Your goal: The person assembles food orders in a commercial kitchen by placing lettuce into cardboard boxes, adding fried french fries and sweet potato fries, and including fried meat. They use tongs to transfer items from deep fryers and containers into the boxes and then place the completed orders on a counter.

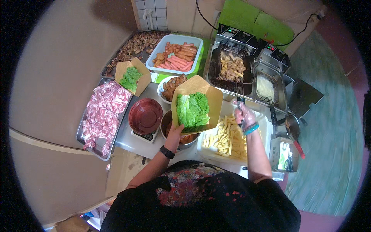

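While a cardboard box [197, 106] lined with lettuce [192, 110] is held up over the surface [133, 145], the filling step appears to be in hand. The box is gripped at its lower corner by the left hand [174, 133], fingers closed on the cardboard, and is tilted so that its open mouth faces up toward the camera; its long axis runs from that lower-left corner up toward the fryer [247, 65]. It hangs above a metal bowl [170, 127], just beside the white tray [210, 152] of fries [228, 139]. The right hand [244, 116], gloved in clear plastic, is closed on dark tongs [240, 101] above the tray; whether any fries are pinched cannot be told. Judged from this, the next move calls for the tongs to be lowered into the fries, closed on a portion, and carried left into the box's mouth, with the box kept tilted and steady.
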Motion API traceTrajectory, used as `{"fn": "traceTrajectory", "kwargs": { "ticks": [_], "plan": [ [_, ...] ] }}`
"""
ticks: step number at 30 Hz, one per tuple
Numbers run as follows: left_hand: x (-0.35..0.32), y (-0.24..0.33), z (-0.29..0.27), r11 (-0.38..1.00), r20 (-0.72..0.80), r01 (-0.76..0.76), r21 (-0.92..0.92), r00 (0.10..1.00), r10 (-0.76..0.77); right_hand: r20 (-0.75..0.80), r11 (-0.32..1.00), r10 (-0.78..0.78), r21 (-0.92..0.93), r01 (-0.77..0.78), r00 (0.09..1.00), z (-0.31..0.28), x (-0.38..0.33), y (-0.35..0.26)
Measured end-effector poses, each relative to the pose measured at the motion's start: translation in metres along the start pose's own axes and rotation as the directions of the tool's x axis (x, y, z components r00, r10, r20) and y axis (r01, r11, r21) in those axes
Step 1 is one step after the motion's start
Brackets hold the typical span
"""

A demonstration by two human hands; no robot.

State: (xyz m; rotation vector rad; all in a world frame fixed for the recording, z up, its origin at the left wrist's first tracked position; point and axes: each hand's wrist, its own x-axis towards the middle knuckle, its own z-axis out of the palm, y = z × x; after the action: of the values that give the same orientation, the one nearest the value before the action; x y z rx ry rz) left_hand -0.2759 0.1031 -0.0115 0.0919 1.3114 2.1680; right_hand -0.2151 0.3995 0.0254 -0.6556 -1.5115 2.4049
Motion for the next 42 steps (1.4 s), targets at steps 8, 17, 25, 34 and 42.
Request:
{"fn": "traceTrajectory", "kwargs": {
  "ticks": [8, 17, 25, 34, 42],
  "plan": [
    [0.004, 0.001, 0.003, 0.999, 0.042, 0.034, -0.008, 0.999, -0.034, 0.141, 0.998, 0.034, 0.045, -0.041, 0.989, -0.02, 0.017, 0.007],
    [0.013, -0.009, -0.009, 0.949, 0.105, -0.135, 0.286, 0.988, 0.109, 0.18, 0.976, 0.082, 0.184, -0.115, 0.98, -0.006, -0.001, -0.006],
    [0.022, -0.007, 0.0, 0.994, 0.054, 0.106, -0.02, 0.993, -0.105, 0.115, 0.999, 0.028, 0.035, -0.032, 0.993, 0.009, -0.022, 0.001],
    [0.027, -0.011, 0.001, 0.985, 0.104, -0.02, 0.171, 0.995, 0.003, 0.106, 0.997, 0.039, 0.055, -0.045, 0.994, -0.001, -0.031, 0.017],
    [0.027, -0.002, 0.012, 0.991, 0.065, 0.026, 0.128, 0.997, -0.035, 0.16, 0.996, 0.044, 0.066, -0.055, 0.986, -0.006, -0.034, 0.001]
  ]
}}
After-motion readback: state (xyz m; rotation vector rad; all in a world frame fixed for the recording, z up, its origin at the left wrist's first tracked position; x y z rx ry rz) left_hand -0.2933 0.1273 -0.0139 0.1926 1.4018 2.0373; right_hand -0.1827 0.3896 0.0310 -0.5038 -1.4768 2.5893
